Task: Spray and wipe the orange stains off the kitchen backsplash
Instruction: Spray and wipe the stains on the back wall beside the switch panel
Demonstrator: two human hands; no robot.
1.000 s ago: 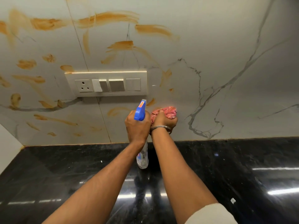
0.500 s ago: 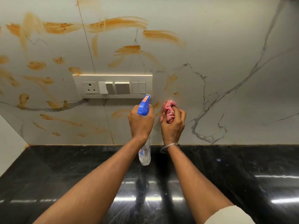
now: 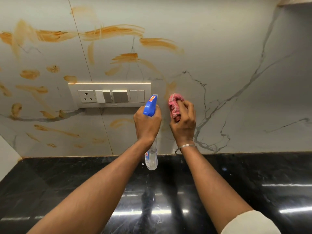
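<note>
The pale marble backsplash point(image 3: 228, 48) carries several orange stains point(image 3: 114, 32) across its left and middle parts. My left hand point(image 3: 146, 124) grips a clear spray bottle point(image 3: 151, 156) with a blue trigger head point(image 3: 150, 105), its nozzle pointing at the wall beside the switch plate. My right hand point(image 3: 183, 122) holds a bunched pink cloth point(image 3: 174, 103) against the wall just below a faint orange smear point(image 3: 171, 87). A metal bangle sits on the right wrist.
A cream switch plate point(image 3: 109, 94) with a socket and several switches is set in the wall left of the bottle. A glossy black countertop point(image 3: 253, 183) runs below the backsplash. A white side wall point(image 3: 6, 156) closes the left corner.
My right hand with the cloth has moved up the wall, from the low spot toward the smear beside the switch plate. The bottle rose slightly with my left hand. The view shifted upward.
</note>
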